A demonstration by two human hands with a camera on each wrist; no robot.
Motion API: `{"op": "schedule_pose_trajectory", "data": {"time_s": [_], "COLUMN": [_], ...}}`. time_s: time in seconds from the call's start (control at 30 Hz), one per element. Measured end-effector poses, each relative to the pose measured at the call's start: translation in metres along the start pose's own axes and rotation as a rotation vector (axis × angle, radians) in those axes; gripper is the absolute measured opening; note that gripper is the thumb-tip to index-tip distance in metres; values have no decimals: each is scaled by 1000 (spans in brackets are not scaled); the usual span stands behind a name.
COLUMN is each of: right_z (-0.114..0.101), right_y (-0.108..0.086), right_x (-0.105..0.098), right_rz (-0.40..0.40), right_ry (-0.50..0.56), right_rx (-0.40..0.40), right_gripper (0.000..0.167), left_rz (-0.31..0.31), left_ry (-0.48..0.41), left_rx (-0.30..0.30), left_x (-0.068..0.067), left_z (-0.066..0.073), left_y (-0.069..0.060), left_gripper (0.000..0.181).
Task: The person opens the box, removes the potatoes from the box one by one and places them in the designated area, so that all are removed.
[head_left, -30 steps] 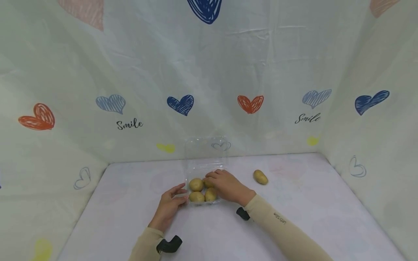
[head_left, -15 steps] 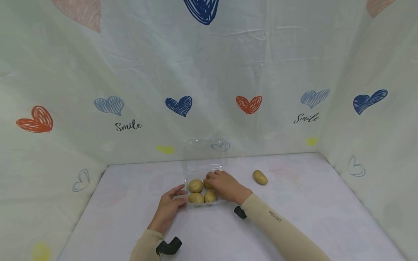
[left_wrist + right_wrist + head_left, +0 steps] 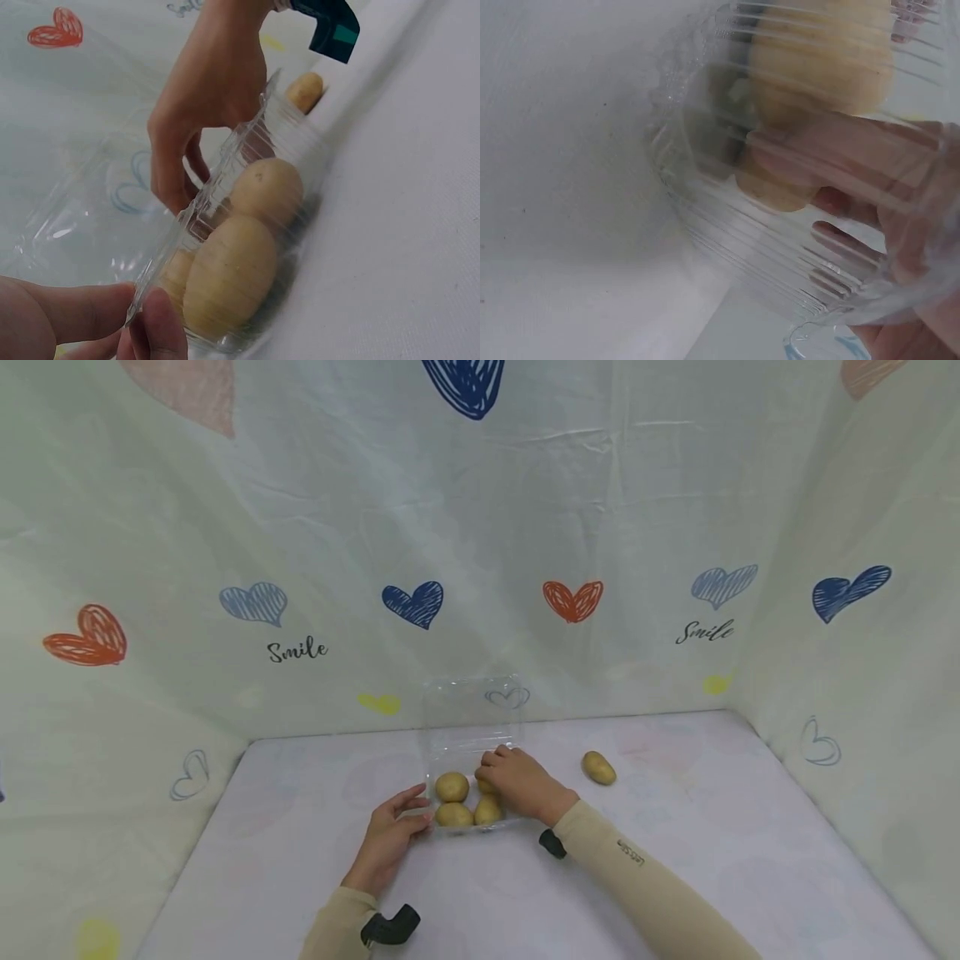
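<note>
Nearest me are two beige sleeves, the left (image 3: 337,928) and the right (image 3: 637,881), each with a dark wrist mount by its cuff, the left one (image 3: 391,927) bent like an elbow. Beneath them spreads a pale counter (image 3: 675,868). The left hand (image 3: 386,839) comes in at the near left of a clear plastic container (image 3: 459,832), its grip pinching the rim, with the thumb on one side of the thin wall and a finger on the other. Inside the container, along the near edge, a front left potato (image 3: 454,815) and a front right potato (image 3: 487,811) lie side by side. Behind the first is a back left potato (image 3: 452,787). The right hand (image 3: 525,785) reaches over the container's right side, its fingers bent down into the back right corner. There its grip seems to be closed around a back right potato (image 3: 486,786), though the ribbed plastic blurs the hold from beside that wrist. Off to the right, well apart from the container, a lone potato (image 3: 598,768) lies on the counter. The container's hinged lid (image 3: 472,706) stands raised at the back, and beyond it hangs a pale backdrop (image 3: 480,510) printed with hearts and the word "Smile".
</note>
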State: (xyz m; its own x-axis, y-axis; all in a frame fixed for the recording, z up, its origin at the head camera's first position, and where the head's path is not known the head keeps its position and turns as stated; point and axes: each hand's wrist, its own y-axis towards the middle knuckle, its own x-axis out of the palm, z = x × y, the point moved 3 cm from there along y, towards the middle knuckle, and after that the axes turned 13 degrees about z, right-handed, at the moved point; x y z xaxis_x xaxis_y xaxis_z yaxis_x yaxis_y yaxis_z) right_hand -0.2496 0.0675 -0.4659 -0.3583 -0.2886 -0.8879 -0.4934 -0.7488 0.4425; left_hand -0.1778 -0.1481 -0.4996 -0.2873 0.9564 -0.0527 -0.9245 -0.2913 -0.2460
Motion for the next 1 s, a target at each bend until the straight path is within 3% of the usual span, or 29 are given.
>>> {"op": "schedule_pose_trajectory", "data": {"time_s": [0.43, 0.77, 1.0], "right_z": [3, 3, 5], "right_y": [-1, -1, -2], "right_x": [-1, -1, -3], "right_rz": [-26, 4, -23], "right_ry": [-60, -74, -58], "right_rx": [44, 18, 14], "right_gripper": [22, 21, 21], "left_rz": [-3, 3, 6], "left_ry": [19, 18, 29], "left_rx": [-3, 4, -3], "left_x": [0, 0, 0], "left_z": [2, 2, 2], "left_y": [-1, -1, -1], "left_gripper": [56, 55, 55]}}
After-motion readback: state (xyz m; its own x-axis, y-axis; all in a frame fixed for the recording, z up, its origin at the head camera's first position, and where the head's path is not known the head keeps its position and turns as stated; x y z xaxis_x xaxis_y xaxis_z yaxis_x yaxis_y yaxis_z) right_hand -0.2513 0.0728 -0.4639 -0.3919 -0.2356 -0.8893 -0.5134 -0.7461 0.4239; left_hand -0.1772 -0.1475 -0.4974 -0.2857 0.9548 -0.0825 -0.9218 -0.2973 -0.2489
